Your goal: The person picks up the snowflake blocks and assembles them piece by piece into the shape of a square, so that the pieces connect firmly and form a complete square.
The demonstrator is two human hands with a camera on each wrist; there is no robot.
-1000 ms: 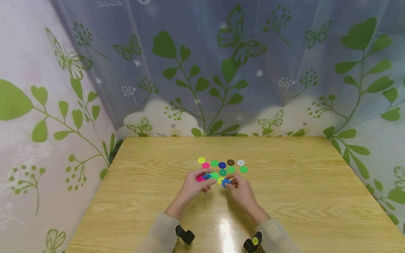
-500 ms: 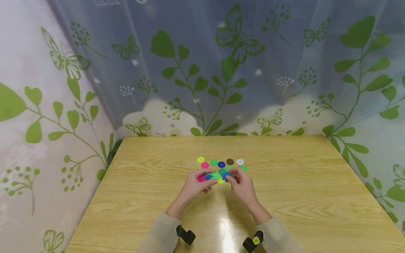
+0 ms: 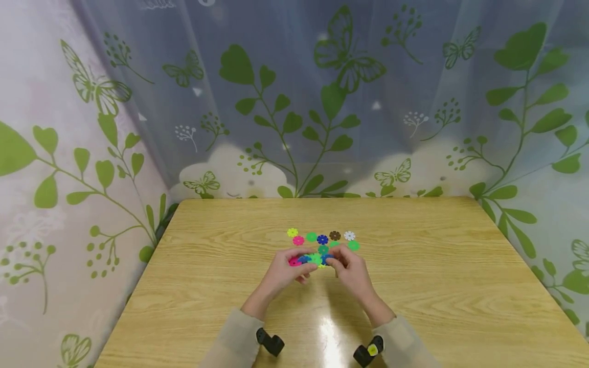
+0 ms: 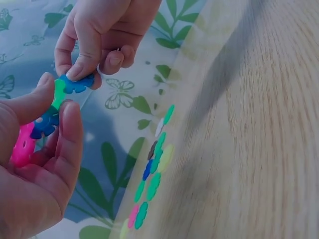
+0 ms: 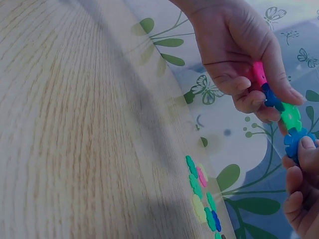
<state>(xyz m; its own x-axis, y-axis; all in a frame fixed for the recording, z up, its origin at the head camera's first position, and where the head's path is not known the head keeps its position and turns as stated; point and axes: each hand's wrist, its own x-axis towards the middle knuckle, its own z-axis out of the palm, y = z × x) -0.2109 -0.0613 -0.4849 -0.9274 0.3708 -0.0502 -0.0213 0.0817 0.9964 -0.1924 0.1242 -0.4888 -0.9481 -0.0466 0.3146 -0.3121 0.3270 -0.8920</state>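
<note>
My left hand (image 3: 282, 270) holds a short chain of notched plastic discs above the table. In the left wrist view the chain runs from a pink disc (image 4: 23, 144) through a blue disc (image 4: 44, 124) to a green disc (image 4: 59, 93). Thumb and fingers of my right hand (image 3: 353, 272) pinch another blue disc (image 5: 294, 141), whose edge meets the green one. Whether their notches are fully interlocked I cannot tell. The left hand's fingers partly cover the pink disc and the first blue disc.
Beyond the hands, loose discs lie flat on the wooden table (image 3: 221, 296): yellow (image 3: 292, 232), pink (image 3: 298, 240), dark blue (image 3: 322, 239), brown (image 3: 335, 235), white (image 3: 349, 235) and several green. A patterned curtain (image 3: 294, 102) hangs behind the table.
My right hand has brought its blue disc up and left against the green disc, and that blue disc has turned from facing the head camera to a slant. The left hand has barely moved.
</note>
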